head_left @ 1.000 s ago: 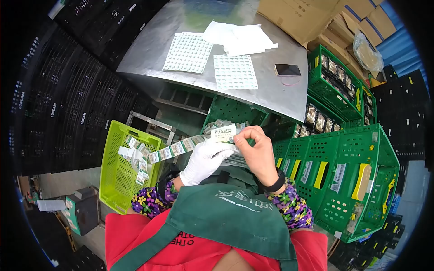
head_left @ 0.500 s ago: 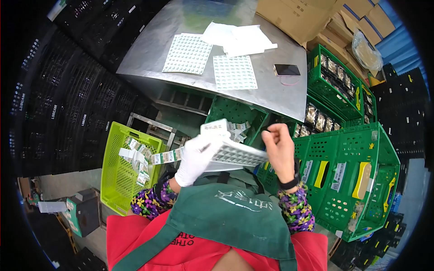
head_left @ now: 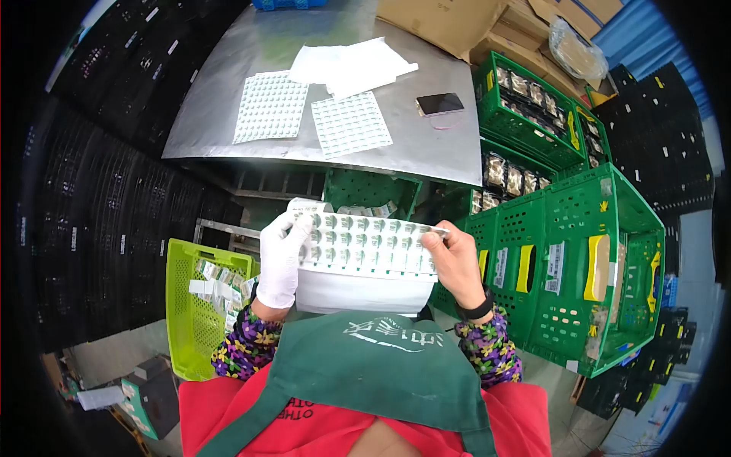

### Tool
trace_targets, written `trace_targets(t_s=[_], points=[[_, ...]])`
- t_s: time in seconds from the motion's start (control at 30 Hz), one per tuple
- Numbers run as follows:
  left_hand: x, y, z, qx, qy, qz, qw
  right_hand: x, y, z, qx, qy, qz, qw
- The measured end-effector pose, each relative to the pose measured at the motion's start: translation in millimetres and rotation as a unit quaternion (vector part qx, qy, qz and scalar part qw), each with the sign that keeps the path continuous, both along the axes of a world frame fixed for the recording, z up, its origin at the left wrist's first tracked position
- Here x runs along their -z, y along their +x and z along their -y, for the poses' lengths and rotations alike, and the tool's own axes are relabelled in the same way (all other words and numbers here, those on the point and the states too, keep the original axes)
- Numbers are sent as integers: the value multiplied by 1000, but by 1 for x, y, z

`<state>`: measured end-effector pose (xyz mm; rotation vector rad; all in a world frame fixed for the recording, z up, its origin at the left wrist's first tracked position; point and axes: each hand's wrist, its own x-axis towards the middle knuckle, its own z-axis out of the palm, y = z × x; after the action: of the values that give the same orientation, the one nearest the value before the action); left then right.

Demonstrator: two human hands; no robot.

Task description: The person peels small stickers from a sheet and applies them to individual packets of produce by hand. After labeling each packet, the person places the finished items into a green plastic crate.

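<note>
A white sheet of green-printed labels (head_left: pixel 369 242) is stretched between both hands in front of the green apron. My left hand (head_left: pixel 283 259), in a white glove, grips the sheet's left end, with a small stack of labels (head_left: pixel 308 206) at its fingertips. The bare right hand (head_left: pixel 455 263) pinches the upper right corner between thumb and fingers. Below the sheet hangs plain white paper (head_left: pixel 365 293). On the metal table (head_left: pixel 205 126) lie two more label sheets, one at left (head_left: pixel 271 107) and one at right (head_left: pixel 351 124).
White backing papers (head_left: pixel 354 67) and a phone (head_left: pixel 439 104) lie on the table. A lime basket (head_left: pixel 179 305) with label strips stands at left. Green crates (head_left: pixel 533 259) stand at right, some holding packed goods. Under the table edge is another green crate (head_left: pixel 373 189). Black crates line the left side.
My right hand, previously raised near the sheet with nothing gripped, now holds its right corner. The sheet has turned to face the camera, and the view has shifted.
</note>
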<state>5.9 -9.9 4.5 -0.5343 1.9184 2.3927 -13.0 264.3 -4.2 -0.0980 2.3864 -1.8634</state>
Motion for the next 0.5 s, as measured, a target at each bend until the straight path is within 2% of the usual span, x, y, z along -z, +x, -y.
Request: trace_targets(t_s=[0.07, 0.13, 0.2, 0.27, 0.37, 0.43, 0.5], points=[[10, -1, 0, 11, -5, -12, 1000, 7, -2, 3, -5, -64, 45, 997], [8, -4, -6, 12, 8, -49, 999, 8, -4, 2, -5, -49, 45, 998], [6, -4, -9, 28, 40, -34, 998, 7, -4, 4, -8, -36, 48, 998], [7, -2, -8, 37, 83, -9, 996, 1, -5, 8, 18, -34, 15, 999], [13, -2, -3, 43, 52, -9, 998, 2, -9, 6, 11, -48, -34, 998], [11, 1, -5, 25, 29, -5, 999, 1, -10, 3, 2, -5, -45, 999], [13, 4, -6, 5, 0, -16, 1000, -2, -9, 3, 26, 50, 3, 998]])
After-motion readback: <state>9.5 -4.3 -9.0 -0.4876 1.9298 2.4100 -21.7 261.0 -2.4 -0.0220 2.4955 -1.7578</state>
